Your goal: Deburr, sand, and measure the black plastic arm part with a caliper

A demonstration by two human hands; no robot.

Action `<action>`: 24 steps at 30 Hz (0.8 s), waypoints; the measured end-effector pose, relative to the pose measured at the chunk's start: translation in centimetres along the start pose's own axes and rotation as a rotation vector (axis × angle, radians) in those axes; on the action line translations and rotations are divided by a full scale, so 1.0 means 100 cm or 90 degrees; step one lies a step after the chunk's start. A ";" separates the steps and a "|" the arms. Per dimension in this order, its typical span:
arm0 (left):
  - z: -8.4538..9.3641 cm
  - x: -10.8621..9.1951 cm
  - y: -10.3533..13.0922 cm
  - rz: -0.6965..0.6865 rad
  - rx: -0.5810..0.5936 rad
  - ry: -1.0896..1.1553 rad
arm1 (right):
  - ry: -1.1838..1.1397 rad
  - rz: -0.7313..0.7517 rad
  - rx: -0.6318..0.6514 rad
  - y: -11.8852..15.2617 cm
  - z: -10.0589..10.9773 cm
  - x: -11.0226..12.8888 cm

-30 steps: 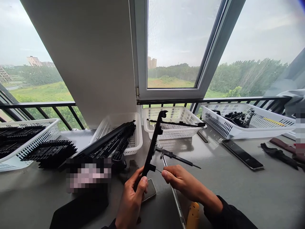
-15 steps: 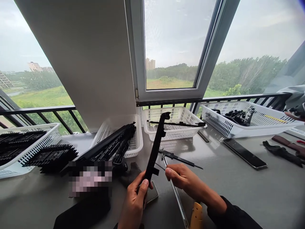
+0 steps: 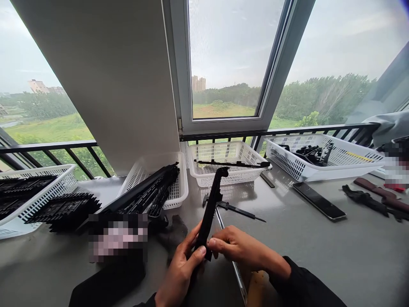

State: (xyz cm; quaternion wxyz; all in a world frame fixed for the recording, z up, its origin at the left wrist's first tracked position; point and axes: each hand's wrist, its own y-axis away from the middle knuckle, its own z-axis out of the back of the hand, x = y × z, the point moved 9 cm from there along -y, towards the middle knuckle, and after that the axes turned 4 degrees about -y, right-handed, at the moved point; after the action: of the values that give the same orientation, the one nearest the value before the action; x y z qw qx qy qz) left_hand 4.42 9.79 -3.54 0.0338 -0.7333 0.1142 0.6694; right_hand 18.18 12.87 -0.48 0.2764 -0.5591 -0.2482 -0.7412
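Observation:
My left hand [image 3: 182,264] is closed round the lower end of a long black plastic strip [image 3: 211,209], its thumb pressed along the front. The strip stands tilted, with a hooked top and small tabs on its right edge. My right hand [image 3: 239,247] is pinched close against the strip's lower right edge. Whatever is between its fingertips is hidden now. Behind the strip lies a black caliper [image 3: 244,212] on the grey table. A long thin metal bar [image 3: 239,277] runs under my right hand, beside a yellow handle [image 3: 258,285].
White baskets line the window side: one with long black parts [image 3: 183,187], one with a thin strip across it [image 3: 223,181], one at right with small black parts [image 3: 303,170]. A phone [image 3: 319,201] lies right of centre. Stacked black parts [image 3: 68,209] sit left. Another person's blurred hand shows far right.
My right hand has moved left and down, right up to the strip. The thin rod-like tool seen between its fingers and the strip is out of sight now. The strip has turned and lowered slightly.

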 end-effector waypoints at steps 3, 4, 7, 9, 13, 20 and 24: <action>-0.009 0.001 0.001 0.017 0.045 0.011 | -0.053 -0.034 -0.096 0.003 0.025 -0.007; -0.012 0.002 0.002 0.021 0.058 0.018 | -0.069 -0.039 -0.120 0.004 0.032 -0.009; -0.014 0.004 0.002 0.022 0.061 0.037 | -0.083 -0.043 -0.149 0.005 0.041 -0.010; -0.013 0.006 0.002 0.015 0.056 0.050 | -0.093 -0.036 -0.148 0.003 0.039 -0.009; -0.019 0.001 0.002 -0.025 0.104 0.092 | -0.112 -0.010 -0.164 0.002 0.036 -0.006; -0.037 -0.006 0.006 -0.030 0.228 0.184 | -0.023 0.028 -0.216 0.003 0.041 0.000; -0.033 -0.002 0.006 -0.004 0.198 0.162 | 0.069 0.033 -0.280 0.005 0.048 0.000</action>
State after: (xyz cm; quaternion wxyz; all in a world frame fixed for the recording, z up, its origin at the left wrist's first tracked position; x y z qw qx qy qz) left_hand 7.46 8.61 -2.93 0.1337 -0.7984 0.2174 0.5454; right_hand 21.80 15.76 0.71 0.1798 -0.5717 -0.0512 -0.7989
